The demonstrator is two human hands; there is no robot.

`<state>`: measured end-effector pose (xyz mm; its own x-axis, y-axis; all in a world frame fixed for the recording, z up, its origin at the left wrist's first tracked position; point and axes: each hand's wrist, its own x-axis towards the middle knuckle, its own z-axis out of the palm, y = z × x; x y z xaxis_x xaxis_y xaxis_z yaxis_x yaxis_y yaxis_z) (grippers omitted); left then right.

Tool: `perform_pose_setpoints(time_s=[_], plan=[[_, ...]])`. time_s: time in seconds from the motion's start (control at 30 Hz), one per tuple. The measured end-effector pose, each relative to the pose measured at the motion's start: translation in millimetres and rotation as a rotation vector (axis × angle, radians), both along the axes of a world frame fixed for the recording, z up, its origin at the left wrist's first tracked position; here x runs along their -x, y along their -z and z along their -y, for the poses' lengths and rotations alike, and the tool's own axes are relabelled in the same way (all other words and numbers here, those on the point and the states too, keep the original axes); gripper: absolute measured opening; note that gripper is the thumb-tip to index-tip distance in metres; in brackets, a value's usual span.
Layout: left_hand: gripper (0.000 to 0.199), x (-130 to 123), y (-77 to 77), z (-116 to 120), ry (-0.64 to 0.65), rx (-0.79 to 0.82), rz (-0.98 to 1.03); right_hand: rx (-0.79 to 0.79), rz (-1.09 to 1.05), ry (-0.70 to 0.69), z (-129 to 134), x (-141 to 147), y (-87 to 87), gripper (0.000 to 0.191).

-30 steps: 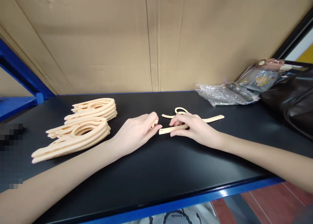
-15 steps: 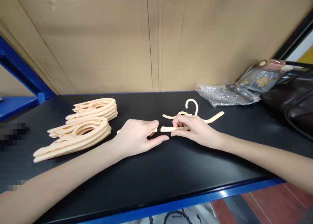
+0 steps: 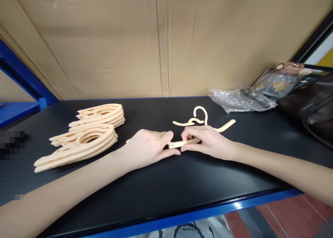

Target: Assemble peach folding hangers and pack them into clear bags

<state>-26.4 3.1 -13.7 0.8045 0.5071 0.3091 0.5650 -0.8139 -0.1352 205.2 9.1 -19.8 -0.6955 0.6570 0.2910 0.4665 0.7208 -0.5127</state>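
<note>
Near the middle of the matte black tabletop (image 3: 156,196), the left hand (image 3: 149,146) is wrapped over a slim cream-coloured plastic-looking piece (image 3: 128,141), mostly hidden beneath it. The right hand (image 3: 204,141) pinches a flat cream plastic-looking bar (image 3: 177,144) between thumb and fingers, its squared end aimed at nine o'clock. Both ends seem to meet by the left thumb; whether they are joined I cannot tell. Towards twelve o'clock from the right hand curls a cream open hook (image 3: 206,116), apparently part of that bar. Both pieces look light and stiff, smooth enough to slip and probably breakable if twisted; a pinch close to the ends should steer them best. Towards eleven lies a thin curved cream strip (image 3: 184,124); farther out, at nine, stacked cream openwork pieces (image 3: 73,148); at one, a crinkled clear plastic bag (image 3: 234,101)
</note>
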Motion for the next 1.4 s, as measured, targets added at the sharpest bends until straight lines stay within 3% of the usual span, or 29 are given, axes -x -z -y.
perform_pose_setpoints(time_s=[0.53,1.07,1.4], plan=[[0.044,-1.6,0.0,2.0,0.042,0.019,-0.014,0.03,-0.007,0.005,2.9,2.4,0.9,0.023],[0.044,-4.9,-0.2,3.5,-0.014,-0.021,-0.145,-0.13,0.011,-0.001,5.6,-1.0,4.3,0.021],[0.031,-7.1,0.1,4.1,-0.059,-0.032,-0.233,-0.142,0.063,0.03,9.7,0.7,-0.2,0.023]])
